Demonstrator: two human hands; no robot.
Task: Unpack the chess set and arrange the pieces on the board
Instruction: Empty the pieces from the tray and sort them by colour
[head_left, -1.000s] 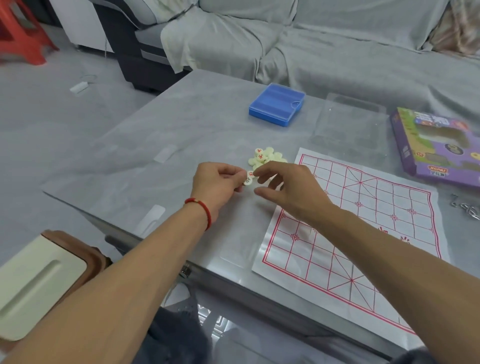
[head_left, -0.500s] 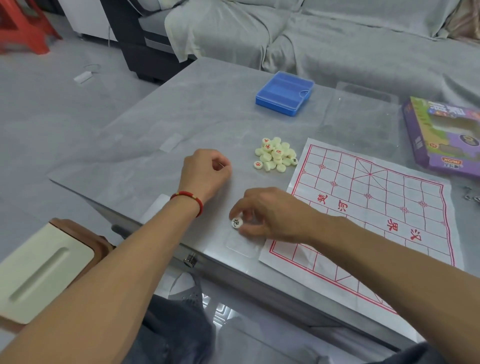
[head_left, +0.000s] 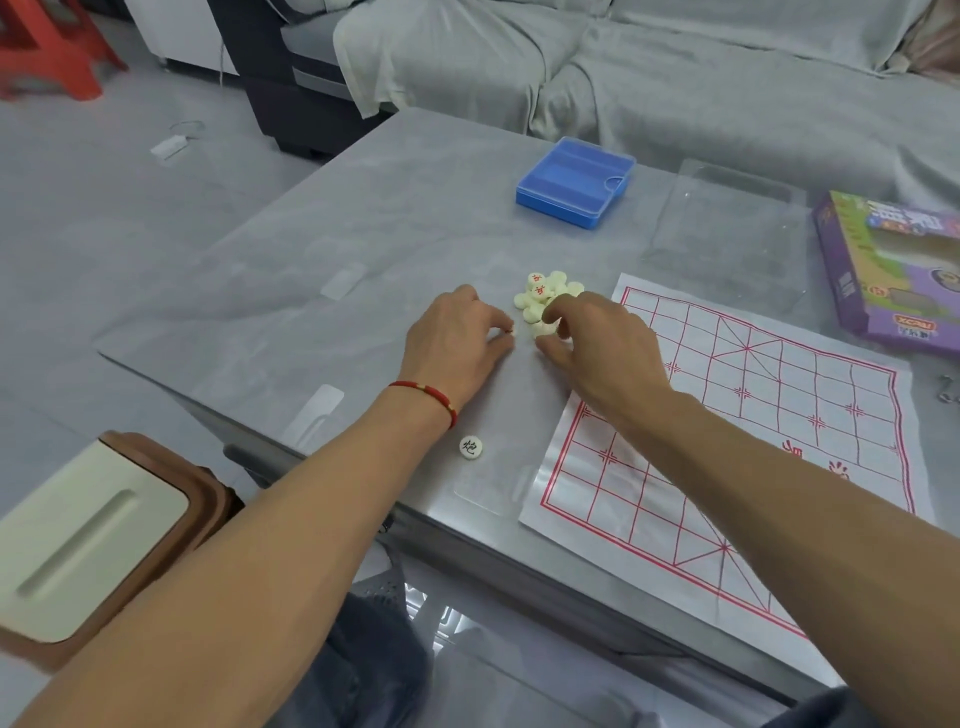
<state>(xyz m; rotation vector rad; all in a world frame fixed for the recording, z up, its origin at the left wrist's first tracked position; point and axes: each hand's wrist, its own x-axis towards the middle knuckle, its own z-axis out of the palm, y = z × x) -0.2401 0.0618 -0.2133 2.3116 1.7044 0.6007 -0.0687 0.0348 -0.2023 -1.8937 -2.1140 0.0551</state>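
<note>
While both hands work at a pile of cream chess pieces on the grey surface, the left hand pinches something small and the right hand curls its fingers onto the pile's near edge. A single piece with a black character lies near the left wrist. The red-lined paper board lies just right. Behind sit a closed blue box, a clear lid and purple packaging, its label too blurred to read.
</note>
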